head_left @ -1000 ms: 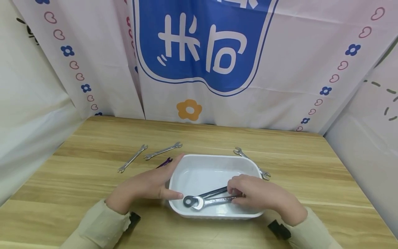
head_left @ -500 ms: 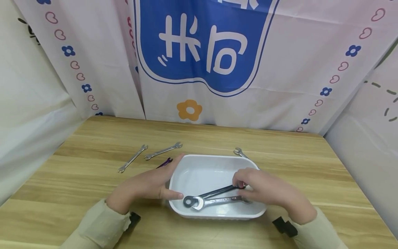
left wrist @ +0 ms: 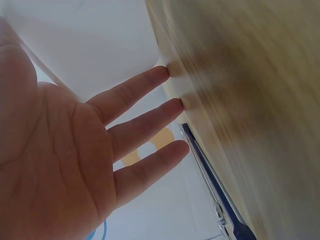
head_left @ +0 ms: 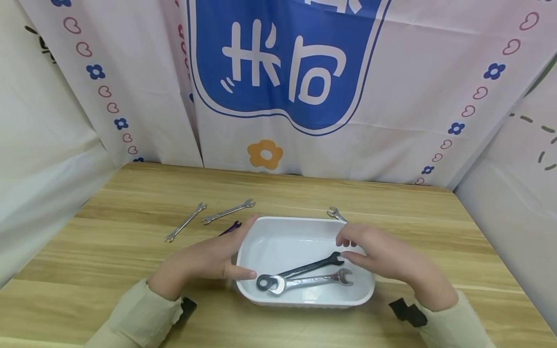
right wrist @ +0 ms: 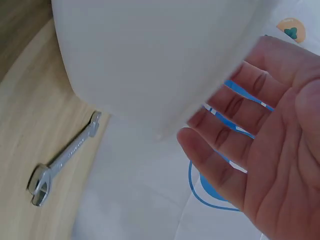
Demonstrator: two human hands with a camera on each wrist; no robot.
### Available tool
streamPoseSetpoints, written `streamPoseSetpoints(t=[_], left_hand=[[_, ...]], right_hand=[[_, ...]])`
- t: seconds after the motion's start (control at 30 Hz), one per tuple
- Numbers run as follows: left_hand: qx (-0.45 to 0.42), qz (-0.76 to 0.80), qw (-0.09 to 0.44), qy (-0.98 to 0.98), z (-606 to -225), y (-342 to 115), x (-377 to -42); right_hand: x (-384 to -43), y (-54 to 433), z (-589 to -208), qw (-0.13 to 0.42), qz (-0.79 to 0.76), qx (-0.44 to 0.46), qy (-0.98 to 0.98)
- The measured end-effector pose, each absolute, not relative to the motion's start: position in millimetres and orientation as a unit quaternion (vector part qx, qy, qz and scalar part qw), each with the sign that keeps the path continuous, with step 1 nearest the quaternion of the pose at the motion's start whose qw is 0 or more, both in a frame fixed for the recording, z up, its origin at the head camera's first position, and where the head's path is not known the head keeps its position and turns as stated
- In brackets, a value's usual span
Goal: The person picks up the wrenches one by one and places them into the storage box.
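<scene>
Two wrenches lie inside a white rectangular dish (head_left: 280, 241) in the head view. One is a black combination wrench (head_left: 306, 267), the other a silver open-end wrench (head_left: 311, 280), and they overlap at their left ends. My left hand (head_left: 211, 258) rests at the dish's left side, thumb over the rim. In the left wrist view its fingers (left wrist: 145, 122) extend straight beside the dish wall. Above the right rim hovers my right hand (head_left: 385, 251), fingers relaxed and nothing held. Its thumb tip is close to the black wrench's open end.
Two silver wrenches, one slanting (head_left: 186, 222) and one farther back (head_left: 228, 211), lie left on the wooden table (head_left: 435, 232). A purple wrench (head_left: 231, 227) shows partly behind my left hand. Another silver wrench (right wrist: 65, 155) lies beyond the dish's right side. A printed curtain (head_left: 391, 145) hangs behind.
My right hand has let go of the silver wrench, leaving it in the dish, and moved up and right to the right rim. The left hand stays in place.
</scene>
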State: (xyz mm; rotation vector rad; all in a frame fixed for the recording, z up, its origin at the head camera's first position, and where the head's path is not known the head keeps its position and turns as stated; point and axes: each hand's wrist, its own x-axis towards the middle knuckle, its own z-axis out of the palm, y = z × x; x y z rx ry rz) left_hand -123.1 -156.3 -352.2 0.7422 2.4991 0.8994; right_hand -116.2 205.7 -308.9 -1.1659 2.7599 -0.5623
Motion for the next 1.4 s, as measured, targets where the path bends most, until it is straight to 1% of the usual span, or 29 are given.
streamPoseSetpoints(t=[0.13, 0.4, 0.57, 0.97, 1.23, 1.4], left_hand=[[0.265, 0.323, 0.191, 0.889, -352, -156, -123], [0.277, 0.335, 0.187, 0.881, -353, -156, -124], [0.286, 0.339, 0.183, 0.877, -353, -157, -124], [0.265, 0.327, 0.190, 0.887, -352, -156, -123], [0.267, 0.330, 0.191, 0.885, -351, -156, -122], [0.269, 0.332, 0.191, 0.884, -351, -156, -123]], right_hand=[[-117, 211, -306, 0.027, -0.180, -0.375, 0.909], [-121, 219, -304, 0.014, -0.178, -0.350, 0.920], [-122, 223, -304, -0.003, -0.177, -0.343, 0.922], [-128, 238, -301, -0.033, -0.175, -0.320, 0.930], [-132, 249, -303, -0.022, -0.173, -0.289, 0.941], [-135, 254, -305, 0.001, -0.172, -0.270, 0.947]])
